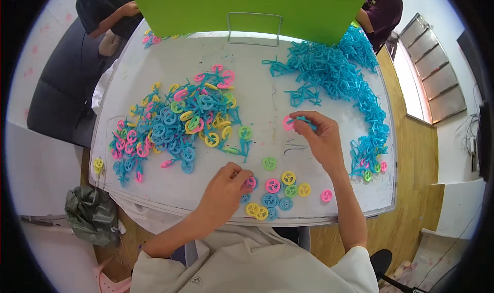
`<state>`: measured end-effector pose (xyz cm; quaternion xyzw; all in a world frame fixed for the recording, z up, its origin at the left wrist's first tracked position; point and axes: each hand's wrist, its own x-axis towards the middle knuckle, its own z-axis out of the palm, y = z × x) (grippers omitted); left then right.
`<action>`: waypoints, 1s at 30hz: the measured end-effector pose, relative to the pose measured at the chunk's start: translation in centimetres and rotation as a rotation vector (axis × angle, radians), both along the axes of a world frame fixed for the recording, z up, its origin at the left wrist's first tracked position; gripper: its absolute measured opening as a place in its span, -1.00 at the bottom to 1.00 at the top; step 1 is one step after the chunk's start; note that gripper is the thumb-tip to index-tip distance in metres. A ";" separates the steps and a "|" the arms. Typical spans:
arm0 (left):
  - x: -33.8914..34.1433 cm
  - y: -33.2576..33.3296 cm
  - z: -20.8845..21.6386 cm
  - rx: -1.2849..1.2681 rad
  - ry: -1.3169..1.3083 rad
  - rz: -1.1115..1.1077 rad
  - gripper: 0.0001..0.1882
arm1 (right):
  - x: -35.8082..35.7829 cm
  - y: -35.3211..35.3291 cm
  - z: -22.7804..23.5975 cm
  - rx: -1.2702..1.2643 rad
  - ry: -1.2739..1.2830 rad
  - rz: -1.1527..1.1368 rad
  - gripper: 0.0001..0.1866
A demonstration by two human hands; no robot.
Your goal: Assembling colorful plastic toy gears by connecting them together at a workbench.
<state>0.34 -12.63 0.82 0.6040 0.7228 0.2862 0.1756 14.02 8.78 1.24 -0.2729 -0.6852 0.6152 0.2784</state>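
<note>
My right hand (323,138) is above the middle of the white table, pinching a small blue plastic frame (302,121). A pink spoked wheel (287,122) sits at that frame's left end. Close to the near edge, my left hand (225,189) has its thumb and fingertips closed on another pink wheel (250,183). Part of a blue wheel (254,179) shows behind that one. Loose wheels lie between my hands and the near edge, among them a green wheel (269,163), a yellow wheel (288,178) and a blue wheel (270,200).
A heap of blue frames fitted with coloured wheels (170,123) covers the left. Bare blue frames (329,69) pile up at far right and trail down that side. A green panel (247,7) with a wire stand (254,29) rises at the back. Two people sit beyond the table.
</note>
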 end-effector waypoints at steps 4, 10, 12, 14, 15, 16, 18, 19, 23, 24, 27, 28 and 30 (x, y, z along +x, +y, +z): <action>1.4 2.4 -1.6 0.124 -0.253 0.060 -0.74 | -0.1 0.2 -0.3 -0.103 0.122 0.022 -0.64; 1.7 6.1 0.6 0.284 -0.517 0.136 -0.87 | 0.6 -0.1 1.1 -0.409 0.163 0.025 -0.68; 1.0 7.5 2.4 0.284 -0.627 0.154 -0.88 | 0.5 -0.2 0.7 -0.397 0.176 -0.009 -0.73; 0.6 9.0 2.7 0.285 -0.744 0.158 -0.88 | 0.6 -0.3 0.5 -0.379 0.185 -0.054 -0.77; 0.4 9.8 2.1 0.284 -0.783 0.125 -0.86 | 0.6 -0.4 0.5 -0.376 0.161 -0.128 -0.76; 0.3 10.3 1.9 0.286 -0.820 0.098 -0.84 | 0.3 -0.6 0.4 -0.374 0.137 -0.195 -0.74; 0.5 10.7 1.9 0.270 -0.799 0.070 -0.83 | -0.1 -0.9 0.1 -0.360 0.208 -0.160 -0.72; 0.6 10.9 1.9 0.243 -0.780 0.043 -0.81 | -0.2 -1.0 0.0 -0.355 0.275 -0.129 -0.71; 0.5 11.2 1.1 0.275 -0.790 0.093 -0.81 | -0.4 -1.1 0.3 -0.279 0.245 -0.071 -0.62; 0.1 11.3 0.7 0.273 -0.789 0.114 -0.82 | -0.3 -1.2 0.3 -0.286 0.222 -0.028 -0.59; -0.8 11.5 0.1 0.255 -0.919 0.160 -0.81 | -0.1 -1.4 0.8 -0.219 0.150 0.026 -0.51; -1.1 11.4 0.1 0.237 -1.045 0.178 -0.81 | -0.1 -1.5 1.1 -0.143 0.107 0.033 -0.46; -1.7 11.1 0.4 0.181 -1.140 0.200 -0.79 | -0.2 -1.6 1.7 -0.081 0.045 0.002 -0.50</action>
